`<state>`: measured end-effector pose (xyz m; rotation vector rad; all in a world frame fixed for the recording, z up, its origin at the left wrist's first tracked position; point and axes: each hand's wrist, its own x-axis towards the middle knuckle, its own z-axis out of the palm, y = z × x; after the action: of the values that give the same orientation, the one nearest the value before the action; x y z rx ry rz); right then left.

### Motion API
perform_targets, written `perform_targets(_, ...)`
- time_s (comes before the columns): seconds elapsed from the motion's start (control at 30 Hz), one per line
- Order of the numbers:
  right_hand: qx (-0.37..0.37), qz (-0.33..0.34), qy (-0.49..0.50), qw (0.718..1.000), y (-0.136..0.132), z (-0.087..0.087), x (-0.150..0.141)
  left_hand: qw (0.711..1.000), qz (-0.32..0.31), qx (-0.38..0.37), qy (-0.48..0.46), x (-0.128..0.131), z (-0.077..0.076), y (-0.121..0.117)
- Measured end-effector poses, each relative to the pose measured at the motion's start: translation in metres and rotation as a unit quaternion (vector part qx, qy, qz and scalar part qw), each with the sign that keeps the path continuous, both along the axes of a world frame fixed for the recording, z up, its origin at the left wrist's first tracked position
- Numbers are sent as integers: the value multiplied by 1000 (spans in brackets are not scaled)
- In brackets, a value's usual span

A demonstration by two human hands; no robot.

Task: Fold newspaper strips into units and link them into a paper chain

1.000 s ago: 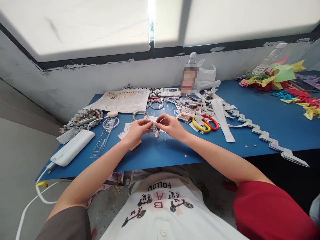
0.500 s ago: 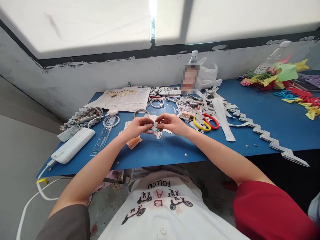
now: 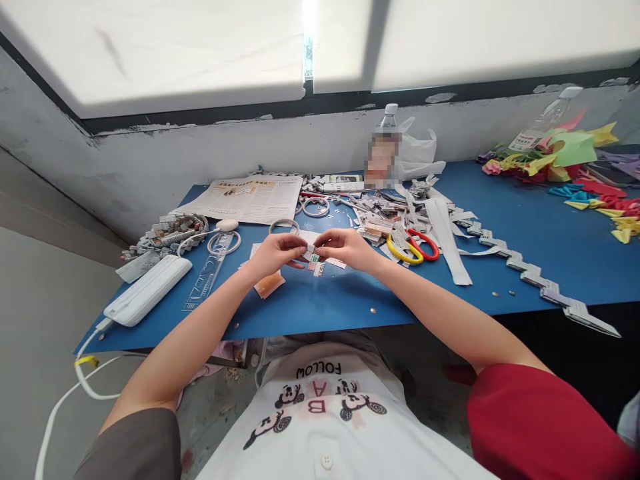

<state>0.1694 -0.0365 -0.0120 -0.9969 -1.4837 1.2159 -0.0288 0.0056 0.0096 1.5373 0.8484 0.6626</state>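
Observation:
Between my fingertips, just above the blue table, is a small folded strip of printed paper point(image 3: 311, 249). My left hand point(image 3: 281, 255) pinches its left end, and my right hand point(image 3: 345, 248) pinches the right end. Small printed paper pieces point(image 3: 317, 268) with red and green marks show right under my fingers; I cannot tell whether they join the held strip. An orange-printed paper piece point(image 3: 269, 285) lies on the table below my left hand. Behind that hand is a roll of tape point(image 3: 284, 227), partly hidden.
Scissors point(image 3: 413, 247) with red and yellow handles lie right of my hands beside paper scraps. A folded paper chain point(image 3: 523, 265) runs to the right edge. At left are a white power bank-like device point(image 3: 149, 291), a clear stencil ruler point(image 3: 204, 283) and a newspaper point(image 3: 250, 198).
My hands stay in nearly the same place, still pinching the folded paper, with only slight finger movement. The whole view has shifted a little.

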Motion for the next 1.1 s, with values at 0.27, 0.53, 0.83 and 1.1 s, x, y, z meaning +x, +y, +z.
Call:
perform_targets(0.27,-21,-29,-9,999,6,-9,-2,999,9,33,-3,3,-5,-5)
perform_targets(0.53,36,-18,-40,998,1,-8,-4,999,-19,-25,7,0,-4,0)
perform_targets(0.83,31,-15,-68,997,-5,-1,-5,998,-35,42,35,-3,-7,1)
perform_targets(1.1,40,-16,-70,997,-7,0,-6,996,-46,65,43,-5,-11,6)
